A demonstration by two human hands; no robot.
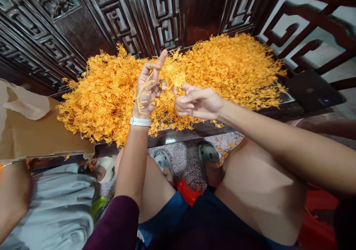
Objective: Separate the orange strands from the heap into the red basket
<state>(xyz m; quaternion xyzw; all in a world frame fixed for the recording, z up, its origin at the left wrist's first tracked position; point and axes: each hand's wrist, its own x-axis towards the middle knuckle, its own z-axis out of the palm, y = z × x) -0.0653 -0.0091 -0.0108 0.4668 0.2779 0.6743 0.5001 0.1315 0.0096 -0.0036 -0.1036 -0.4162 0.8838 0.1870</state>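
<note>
My left hand (150, 83), with a white band on the wrist, is raised over the orange heap, its forefinger stretched up and the other fingers curled. A thin yellow branched stem (142, 98), plastic-looking, hangs from it across the palm toward the wrist. Close by, my right hand (198, 102) is closed in a pinch, fingertips at the lower edge of a bright yellow flower-like piece (178, 79). That piece sits between both hands, slightly blurred. Beneath them spreads a big heap of orange-yellow branched pieces (236, 68).
The heap lies on a dark carved wooden bench (172, 137) with a latticed back. A cardboard box (52, 135) stands at left, beside another person's arm (13, 198) and grey clothing. A dark phone or tablet (314, 90) lies at right. Red plastic (187, 193) shows below.
</note>
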